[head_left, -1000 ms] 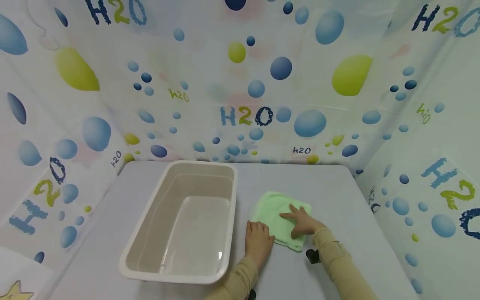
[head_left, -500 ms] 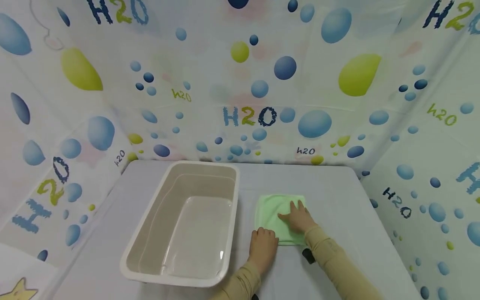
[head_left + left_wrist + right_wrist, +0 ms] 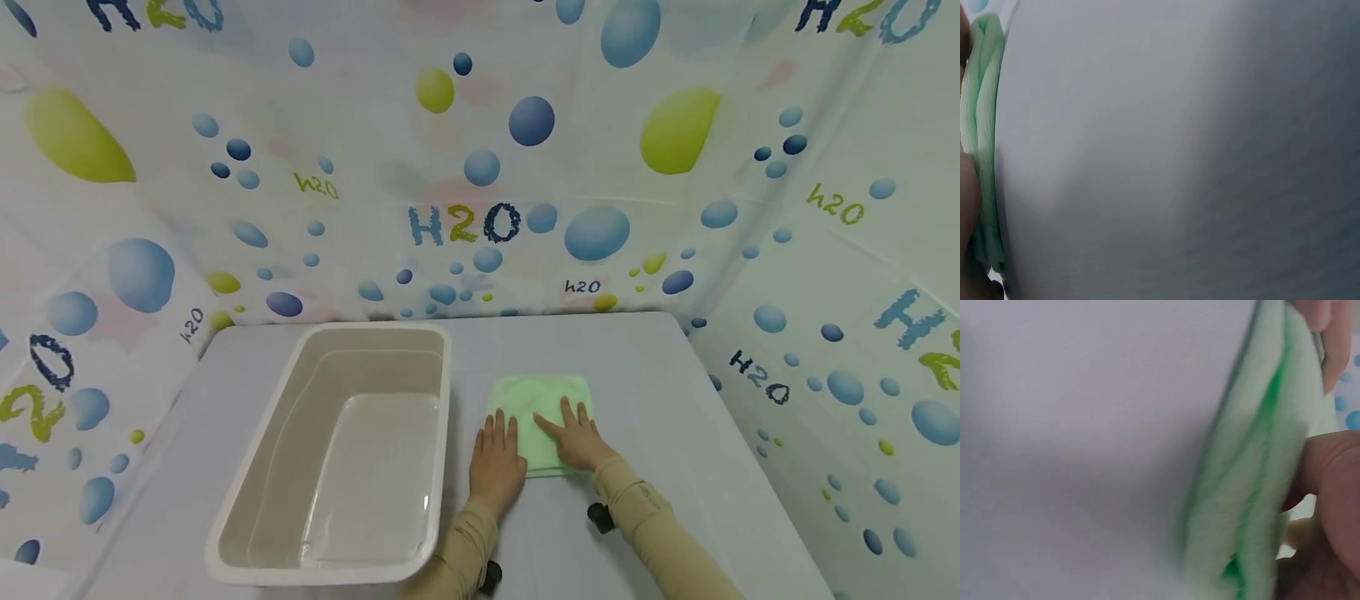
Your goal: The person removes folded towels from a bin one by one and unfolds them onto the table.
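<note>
A folded light green cloth (image 3: 536,404) lies flat on the grey table (image 3: 645,375), just right of a beige plastic tub (image 3: 247,500). My right hand (image 3: 573,433) rests on the cloth with fingers spread and straight, pressing it down. At the cloth's left edge lies my left hand (image 3: 497,454), fingers straight, flat on the table and touching the cloth. The right wrist view shows the cloth's (image 3: 1254,481) folded layers edge-on beside my fingers (image 3: 1329,487). In the left wrist view the cloth (image 3: 982,144) is a thin green strip at the far left.
The tub holds shallow clear water (image 3: 375,475) and fills the table's left half. Curtain walls (image 3: 480,167) printed with bubbles close in the back and both sides. Bare table lies right of and behind the cloth.
The cloth has been squared up and now lies straight. My left hand opened flat against its left edge, and my right hand stayed pressing on top. The head view shifted left.
</note>
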{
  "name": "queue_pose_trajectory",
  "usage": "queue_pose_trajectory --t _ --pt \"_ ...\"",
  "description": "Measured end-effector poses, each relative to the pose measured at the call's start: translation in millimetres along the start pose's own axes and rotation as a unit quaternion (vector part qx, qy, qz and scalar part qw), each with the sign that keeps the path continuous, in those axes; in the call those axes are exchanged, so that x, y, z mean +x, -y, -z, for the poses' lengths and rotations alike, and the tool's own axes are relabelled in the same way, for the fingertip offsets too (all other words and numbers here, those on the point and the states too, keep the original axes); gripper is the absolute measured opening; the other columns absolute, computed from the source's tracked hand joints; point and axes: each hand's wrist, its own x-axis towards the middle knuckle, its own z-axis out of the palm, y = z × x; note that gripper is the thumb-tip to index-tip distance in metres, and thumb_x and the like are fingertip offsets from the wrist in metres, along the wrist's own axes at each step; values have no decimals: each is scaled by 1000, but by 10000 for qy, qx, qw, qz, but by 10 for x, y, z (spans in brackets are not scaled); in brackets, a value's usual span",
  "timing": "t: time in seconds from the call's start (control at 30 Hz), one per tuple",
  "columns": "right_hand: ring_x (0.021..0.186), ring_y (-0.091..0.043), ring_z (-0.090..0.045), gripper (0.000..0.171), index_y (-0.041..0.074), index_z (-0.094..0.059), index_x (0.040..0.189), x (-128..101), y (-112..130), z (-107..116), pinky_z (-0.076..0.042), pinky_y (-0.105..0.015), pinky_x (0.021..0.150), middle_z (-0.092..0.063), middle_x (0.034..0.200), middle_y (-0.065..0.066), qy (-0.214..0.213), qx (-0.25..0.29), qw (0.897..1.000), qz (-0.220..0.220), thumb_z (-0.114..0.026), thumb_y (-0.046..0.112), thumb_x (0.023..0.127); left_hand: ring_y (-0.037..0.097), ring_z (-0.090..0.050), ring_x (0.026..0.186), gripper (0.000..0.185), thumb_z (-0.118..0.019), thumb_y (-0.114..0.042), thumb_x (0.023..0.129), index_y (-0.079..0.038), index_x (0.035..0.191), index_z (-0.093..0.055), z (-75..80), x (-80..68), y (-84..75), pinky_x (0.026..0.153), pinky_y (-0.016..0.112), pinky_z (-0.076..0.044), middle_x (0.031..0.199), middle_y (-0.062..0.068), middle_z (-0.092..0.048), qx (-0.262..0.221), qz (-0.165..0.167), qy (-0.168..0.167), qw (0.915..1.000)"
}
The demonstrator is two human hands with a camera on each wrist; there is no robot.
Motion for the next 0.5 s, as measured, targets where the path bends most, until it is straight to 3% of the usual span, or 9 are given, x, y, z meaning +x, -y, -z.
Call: queue_pose_trajectory --t 0.1,0.23,0.37,0.5 --pt "138 -55 0 60 24 -35 144 44 -41 -5 -16 -67 108 -3 153 -29 -74 -134 9996 237 -48 2 90 33 -27 141 58 -45 -25 90 -7 144 -34 28 43 34 114 43 -27 152 18 -27 -258 182 263 9992" --pt "139 -54 1 58 25 -34 145 113 -108 15 -17 -66 109 -2 154 -28 -61 -240 9985 487 -48 6 92 33 -26 141 59 -44 -23 89 -5 144 -33 31 84 54 114 44 -27 152 19 -26 -461 294 245 9982" --pt "139 -54 -1 58 25 -33 145 163 -150 20 -17 -65 109 -3 154 -27 -56 -272 9979 579 -47 5 92 36 -28 140 59 -44 -21 87 -4 143 -35 -1 59 57 114 45 -26 150 22 -29 -727 289 -78 9969" --pt "136 -57 -10 57 22 -38 143 142 -171 -71 -23 -67 106 -12 152 -31 -429 -466 9957 679 -51 4 90 37 -32 137 58 -39 -21 88 -5 143 -35 -36 -59 69 114 45 -25 148 24 -32 -898 258 -468 9945"
